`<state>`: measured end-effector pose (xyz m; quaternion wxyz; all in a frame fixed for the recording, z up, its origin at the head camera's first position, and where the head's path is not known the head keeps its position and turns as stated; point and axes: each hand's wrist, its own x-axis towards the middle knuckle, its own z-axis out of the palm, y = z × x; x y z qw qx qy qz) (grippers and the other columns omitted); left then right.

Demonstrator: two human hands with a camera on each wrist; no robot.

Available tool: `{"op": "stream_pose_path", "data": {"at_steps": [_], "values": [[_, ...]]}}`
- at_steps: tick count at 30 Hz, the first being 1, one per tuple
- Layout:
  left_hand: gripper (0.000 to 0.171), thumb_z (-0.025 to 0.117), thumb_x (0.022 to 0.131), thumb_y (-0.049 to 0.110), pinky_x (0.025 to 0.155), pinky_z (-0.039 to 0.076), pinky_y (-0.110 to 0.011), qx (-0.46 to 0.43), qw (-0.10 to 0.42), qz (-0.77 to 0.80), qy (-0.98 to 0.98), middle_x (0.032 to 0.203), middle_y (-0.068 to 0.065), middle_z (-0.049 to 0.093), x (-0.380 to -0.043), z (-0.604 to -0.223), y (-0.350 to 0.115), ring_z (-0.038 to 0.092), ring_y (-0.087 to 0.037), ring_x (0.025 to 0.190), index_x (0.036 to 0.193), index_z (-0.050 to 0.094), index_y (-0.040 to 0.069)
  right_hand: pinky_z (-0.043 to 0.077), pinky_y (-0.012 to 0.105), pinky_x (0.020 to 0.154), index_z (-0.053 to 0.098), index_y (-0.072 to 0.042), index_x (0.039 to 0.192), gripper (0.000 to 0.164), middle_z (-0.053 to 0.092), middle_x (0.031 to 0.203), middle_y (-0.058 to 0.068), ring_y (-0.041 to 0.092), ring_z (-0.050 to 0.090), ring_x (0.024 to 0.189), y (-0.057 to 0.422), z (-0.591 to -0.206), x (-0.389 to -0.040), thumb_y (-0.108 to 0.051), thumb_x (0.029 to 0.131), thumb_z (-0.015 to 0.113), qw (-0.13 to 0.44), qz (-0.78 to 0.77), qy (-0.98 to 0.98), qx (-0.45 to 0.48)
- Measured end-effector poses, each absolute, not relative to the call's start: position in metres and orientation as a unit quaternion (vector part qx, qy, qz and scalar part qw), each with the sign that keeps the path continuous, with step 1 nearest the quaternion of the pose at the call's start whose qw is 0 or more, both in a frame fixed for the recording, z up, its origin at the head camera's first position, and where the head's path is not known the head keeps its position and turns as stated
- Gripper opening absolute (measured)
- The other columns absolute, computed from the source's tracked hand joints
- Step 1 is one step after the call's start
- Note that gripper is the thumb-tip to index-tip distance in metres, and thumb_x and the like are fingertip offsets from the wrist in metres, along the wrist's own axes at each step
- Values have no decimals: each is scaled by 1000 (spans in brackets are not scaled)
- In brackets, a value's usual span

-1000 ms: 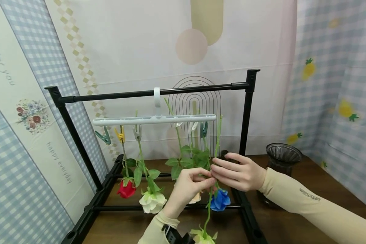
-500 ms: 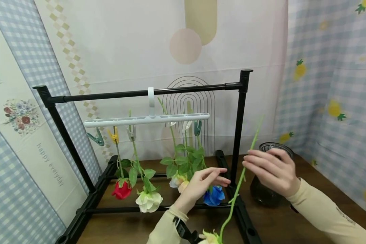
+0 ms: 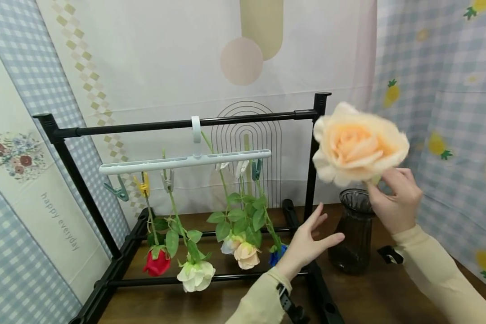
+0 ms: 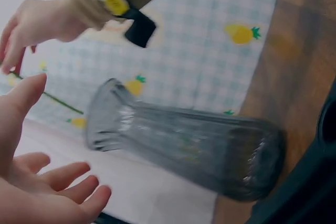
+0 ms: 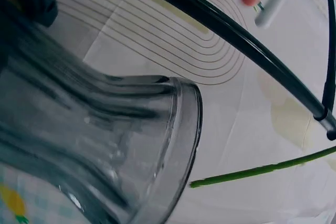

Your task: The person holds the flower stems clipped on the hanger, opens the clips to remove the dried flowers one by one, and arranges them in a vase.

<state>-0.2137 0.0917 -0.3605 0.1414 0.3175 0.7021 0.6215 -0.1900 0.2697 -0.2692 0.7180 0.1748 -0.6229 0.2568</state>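
Observation:
A peach rose [image 3: 358,146] is upright in my right hand [image 3: 398,200], which pinches its stem just under the bloom. The stem [image 5: 262,169] points down, its cut end close to the rim of the dark glass vase [image 3: 352,238] in the right wrist view. In the left wrist view, the stem [image 4: 58,99] likewise ends by the vase's flared mouth. My left hand [image 3: 305,245] is held with fingers spread and thumb out, left of the vase; no contact with the vase is visible.
A black rack [image 3: 178,127] carries a pale hanger [image 3: 186,161]. From its clips hang a red rose [image 3: 157,262], a white rose [image 3: 196,275], a peach rose [image 3: 247,255], a blue rose [image 3: 276,255] and another pale bloom. One green clip [image 3: 117,189] at the left holds nothing.
The rose, first hanging bloom-down between both hands, has moved right and turned bloom-up in my right hand. My left hand has left the stem and shifted right toward the vase.

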Motion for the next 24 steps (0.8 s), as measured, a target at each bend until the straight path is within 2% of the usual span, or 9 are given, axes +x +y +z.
{"op": "stream_pose_path", "data": {"at_steps": [3,5,9,12,15,19,22,23,24], "values": [[75,71,85,47,111,40,-44,287,149,631,705,151,17,39,-213,-367,110,36,-18,144,142,24,58,36,8,82,74,5,82,12,70,78,23,-12,54,80,277,-271,-191,-6,79,78,680,265,-668,145],[76,73,83,46,110,40,-47,270,155,633,709,152,14,39,-212,-372,120,36,-22,144,142,25,57,36,9,80,76,2,87,13,73,84,20,-20,51,85,279,-273,-190,1,75,80,661,270,-689,127],[77,75,82,43,110,40,-47,246,161,637,712,152,10,41,-214,-380,135,38,-20,143,144,29,52,38,5,74,77,0,92,17,74,87,18,-23,51,81,281,-279,-190,3,75,79,639,280,-711,89],[79,76,82,39,111,39,-44,232,152,644,713,153,9,40,-214,-386,146,38,-16,142,146,31,47,39,1,69,76,1,93,16,75,85,-8,-25,49,77,282,-285,-189,-1,78,78,625,290,-722,63],[84,78,80,38,110,41,-43,216,132,643,723,152,8,41,-215,-391,157,40,-17,141,148,30,43,38,1,67,77,1,93,15,63,86,-31,-25,50,74,285,-290,-189,-4,79,78,617,308,-723,43],[88,80,78,37,108,43,-43,209,90,631,742,152,5,42,-216,-399,165,42,-20,140,150,30,36,38,0,65,77,0,93,14,65,82,-28,-26,51,71,283,-301,-183,-5,81,77,607,316,-729,8],[86,81,77,36,108,43,-42,213,69,621,751,151,5,43,-217,-405,169,43,-19,139,150,35,32,38,-2,65,76,1,94,15,63,78,-33,-27,50,68,283,-310,-178,-7,82,76,590,326,-738,-29],[85,82,77,36,108,44,-41,216,63,616,755,150,5,45,-217,-407,170,44,-19,138,149,37,30,38,-2,64,76,2,94,15,58,78,-38,-27,50,67,283,-313,-176,-8,82,76,582,329,-742,-44],[84,82,76,36,107,44,-40,219,61,612,757,150,6,45,-217,-409,171,45,-19,137,148,39,30,38,-3,63,76,2,93,16,62,78,-33,-28,49,67,283,-316,-175,-9,82,76,577,328,-746,-56]]}}
